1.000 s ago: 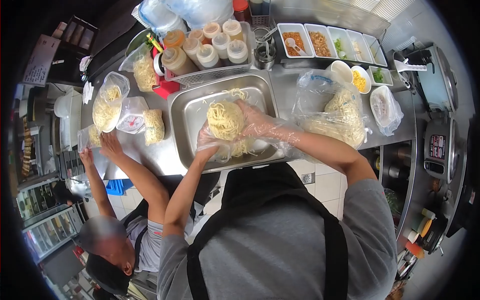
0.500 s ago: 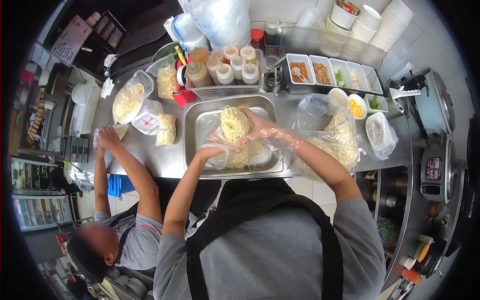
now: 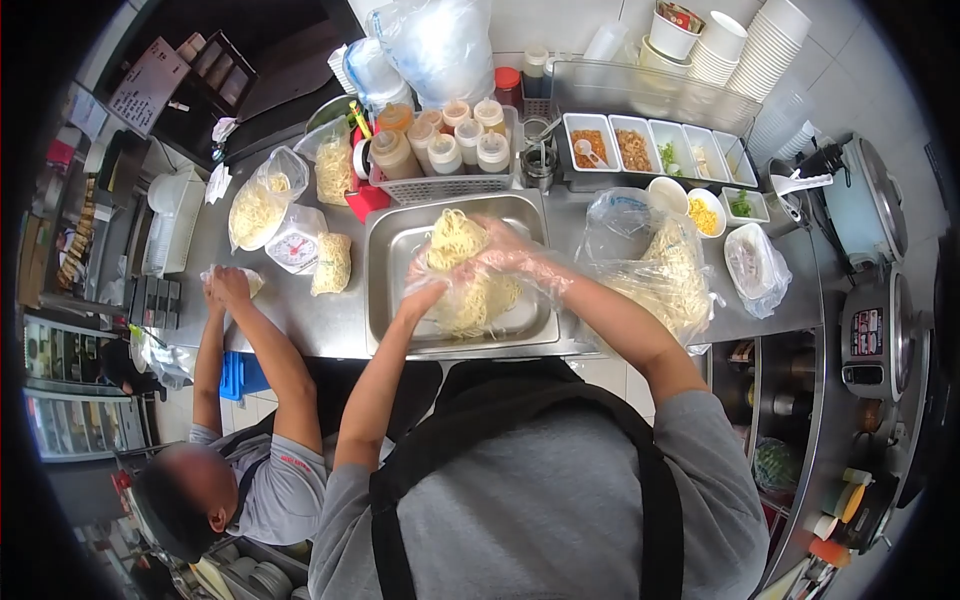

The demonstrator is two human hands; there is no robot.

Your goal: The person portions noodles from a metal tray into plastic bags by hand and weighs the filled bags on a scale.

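Observation:
Both of my hands are in clear plastic gloves over a rectangular metal tray [image 3: 540, 215]. Between them is a bundle of pale yellow noodles [image 3: 457, 238]. My left hand [image 3: 428, 285] grips it from the left and below, fingers partly hidden by noodles and plastic. My right hand [image 3: 508, 248] curls round its right side, fingertips out of sight. A looser noodle pile [image 3: 488, 305] shows just below my hands, in the tray area. To the right of the tray, a large clear bag of noodles [image 3: 672, 285] lies on the steel counter.
Squeeze bottles [image 3: 445, 152] stand in a grey basket behind the tray. Topping containers [image 3: 634, 148] line the back right. A dial scale [image 3: 297, 248] and a small noodle bag [image 3: 332, 264] sit left. A co-worker's hands [image 3: 228, 286] hold a plastic bag at the counter's left.
The noodle bundle between my hands has shifted slightly left and looks smaller and more gathered. More of the loose pile shows below. The co-worker's hands have moved slightly right and down.

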